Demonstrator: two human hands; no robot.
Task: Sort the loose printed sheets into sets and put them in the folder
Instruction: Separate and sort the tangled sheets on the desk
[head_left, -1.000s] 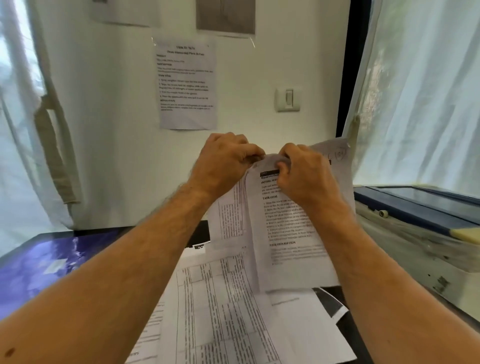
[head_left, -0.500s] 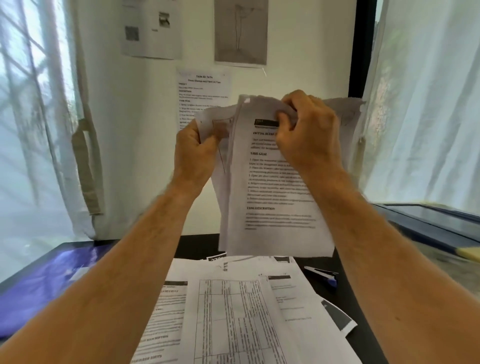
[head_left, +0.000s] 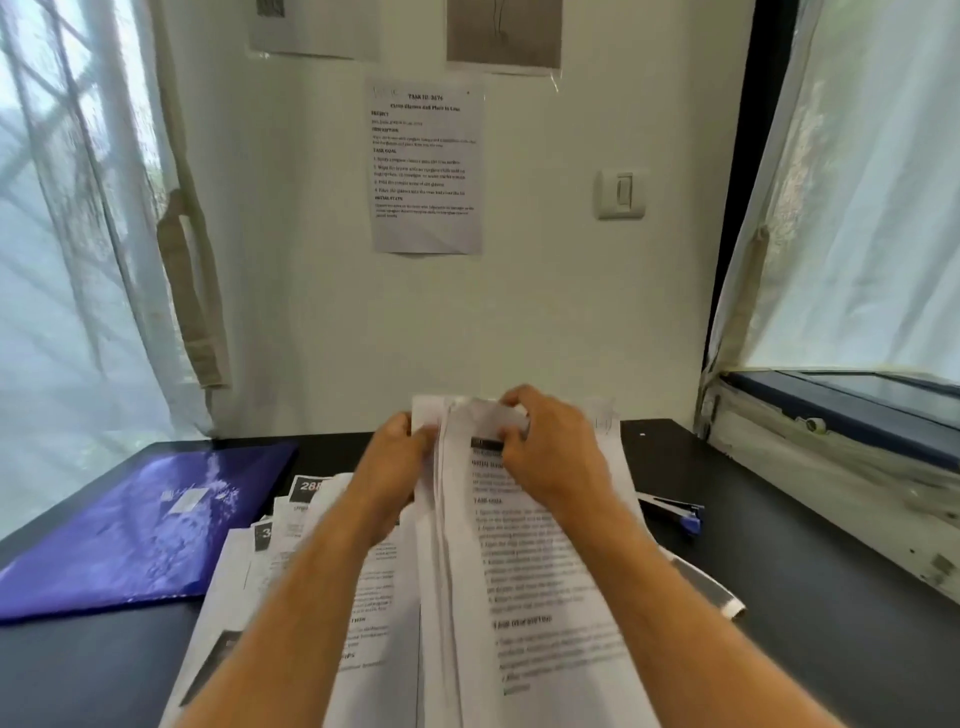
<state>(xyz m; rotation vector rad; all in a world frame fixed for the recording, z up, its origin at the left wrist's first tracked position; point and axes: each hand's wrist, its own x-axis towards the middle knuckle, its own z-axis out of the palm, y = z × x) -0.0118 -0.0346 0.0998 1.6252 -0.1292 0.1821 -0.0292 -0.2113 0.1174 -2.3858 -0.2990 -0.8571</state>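
I hold a set of printed sheets (head_left: 545, 587) by its top edge, low over the black desk (head_left: 779, 597). My left hand (head_left: 397, 467) pinches the rear pages at the top left. My right hand (head_left: 550, 457) pinches the front page, which carries a black header and text, near its top. More loose printed sheets (head_left: 270, 566) lie spread on the desk beneath and to the left, some with black number labels. The purple folder (head_left: 140, 525) lies shut at the desk's left side.
A blue and black stapler (head_left: 675, 512) lies right of the sheets. A printer or scanner (head_left: 852, 447) stands at the right under a curtained window. A printed notice (head_left: 423, 166) is taped to the wall ahead. White curtains hang on both sides.
Both hands have brought the held sheets down from chest height in front of the wall to just above the pile on the desk. The grip on the top edge is unchanged.
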